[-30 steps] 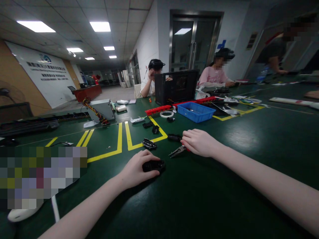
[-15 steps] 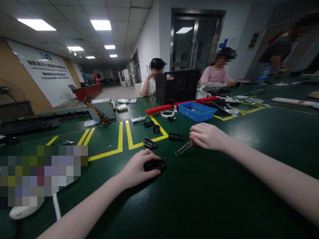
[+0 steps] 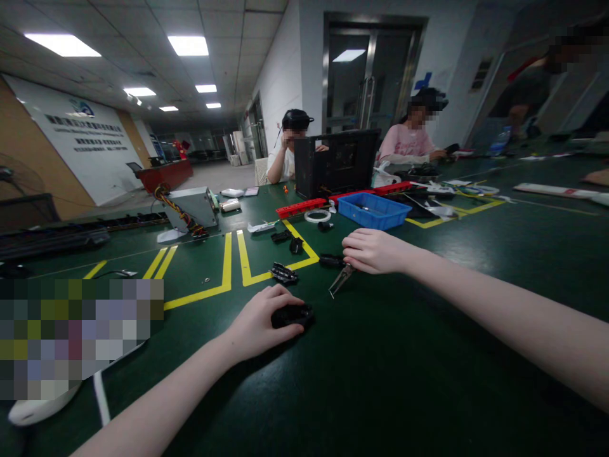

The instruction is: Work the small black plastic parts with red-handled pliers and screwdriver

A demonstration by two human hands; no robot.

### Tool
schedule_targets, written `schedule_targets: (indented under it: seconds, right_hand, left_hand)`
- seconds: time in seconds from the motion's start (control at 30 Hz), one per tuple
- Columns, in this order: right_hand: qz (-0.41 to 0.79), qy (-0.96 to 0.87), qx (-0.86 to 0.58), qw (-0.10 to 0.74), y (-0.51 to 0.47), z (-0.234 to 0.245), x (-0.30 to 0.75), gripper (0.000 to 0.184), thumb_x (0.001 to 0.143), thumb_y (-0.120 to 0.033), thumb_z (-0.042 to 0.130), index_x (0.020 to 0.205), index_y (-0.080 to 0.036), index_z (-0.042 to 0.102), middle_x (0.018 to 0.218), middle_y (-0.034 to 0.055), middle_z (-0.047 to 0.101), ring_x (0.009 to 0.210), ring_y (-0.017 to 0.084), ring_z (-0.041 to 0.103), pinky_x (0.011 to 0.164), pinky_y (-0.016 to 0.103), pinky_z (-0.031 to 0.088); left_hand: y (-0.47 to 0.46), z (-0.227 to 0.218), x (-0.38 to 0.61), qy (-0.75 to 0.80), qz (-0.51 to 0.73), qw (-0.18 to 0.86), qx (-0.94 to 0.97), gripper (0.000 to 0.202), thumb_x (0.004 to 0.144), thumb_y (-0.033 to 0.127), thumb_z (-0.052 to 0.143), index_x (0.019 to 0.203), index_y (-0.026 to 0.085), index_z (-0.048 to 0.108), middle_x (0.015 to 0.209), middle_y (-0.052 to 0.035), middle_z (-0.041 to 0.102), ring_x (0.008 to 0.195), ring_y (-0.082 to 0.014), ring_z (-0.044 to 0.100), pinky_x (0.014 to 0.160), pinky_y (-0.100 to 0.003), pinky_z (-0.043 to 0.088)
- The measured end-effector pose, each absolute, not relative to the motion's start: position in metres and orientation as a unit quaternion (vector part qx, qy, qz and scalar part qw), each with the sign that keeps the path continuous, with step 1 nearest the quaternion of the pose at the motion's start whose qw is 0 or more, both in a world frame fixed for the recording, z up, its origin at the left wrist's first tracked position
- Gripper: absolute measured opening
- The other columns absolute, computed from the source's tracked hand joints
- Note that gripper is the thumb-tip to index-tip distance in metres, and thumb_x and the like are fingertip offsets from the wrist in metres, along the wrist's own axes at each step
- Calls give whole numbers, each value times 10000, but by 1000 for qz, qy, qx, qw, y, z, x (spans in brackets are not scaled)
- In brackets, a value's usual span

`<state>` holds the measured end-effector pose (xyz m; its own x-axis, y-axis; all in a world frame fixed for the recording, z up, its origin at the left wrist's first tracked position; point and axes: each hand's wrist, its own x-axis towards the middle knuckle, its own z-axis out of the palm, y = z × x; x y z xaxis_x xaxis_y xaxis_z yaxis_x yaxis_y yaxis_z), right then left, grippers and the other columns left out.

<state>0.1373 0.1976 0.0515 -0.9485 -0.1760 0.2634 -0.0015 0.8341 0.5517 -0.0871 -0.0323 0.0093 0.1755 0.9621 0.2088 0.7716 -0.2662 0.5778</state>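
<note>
My left hand (image 3: pixel 266 317) is closed around a dark black plastic part (image 3: pixel 295 315) resting on the green table. In my right hand (image 3: pixel 375 249) is a pair of needle-nose pliers (image 3: pixel 341 277), jaws pointing down and left towards the tabletop. A tiny thin metal pin (image 3: pixel 332 294) is at the jaw tips; whether the jaws grip it I cannot tell. Beyond the left hand lies a black slotted part (image 3: pixel 284 273). A black cylindrical piece (image 3: pixel 332 260) is just behind the pliers, and smaller black pieces (image 3: pixel 295 245) are farther back.
A blue tray (image 3: pixel 373 211) stands beyond my right hand, near red strips (image 3: pixel 302 208) and a white ring (image 3: pixel 317 216). A black case (image 3: pixel 337 165) is at the back, with people around the table. Yellow tape (image 3: pixel 227 260) marks the tabletop. A power supply (image 3: pixel 193 209) sits left.
My right hand has moved left with the pliers, bringing their jaw tips to the small pin. My left hand keeps its hold on the black part.
</note>
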Motion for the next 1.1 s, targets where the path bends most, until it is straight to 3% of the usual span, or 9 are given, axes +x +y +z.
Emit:
schedule_targets:
  seconds: [0.3,0.57,0.9,1.1]
  right_hand:
    - [-311,-936,101,130,188,59,120,372,973,-275,319,729,-182,584,779,43,578,723,150,494,736,304,339]
    - [-293,-946,94,105,181,59,114,399,977,-273,323,698,-171,589,704,24,569,623,127,468,634,299,284]
    - [-248,-951,21,183,166,61,115,431,979,-258,288,705,-142,599,703,43,574,592,123,435,623,288,278]
    - [-245,-952,10,183,144,61,101,396,964,-262,322,711,-139,601,738,56,583,622,131,448,621,292,261]
  left_hand:
    - [-32,8,-87,580,274,164,749,363,798,357,670,1144,257,628,1089,-61,585,1003,-238,550,882,-386,470]
    - [-33,10,-87,583,268,162,750,361,801,356,669,1145,257,626,1088,-58,582,1007,-238,546,877,-389,473]
    - [-32,8,-87,576,278,157,752,384,794,338,666,1159,233,605,1101,-61,583,1017,-235,546,888,-391,468]
    - [-32,8,-86,578,284,151,750,418,775,333,681,1163,210,586,1110,-72,588,1013,-243,548,875,-390,473]
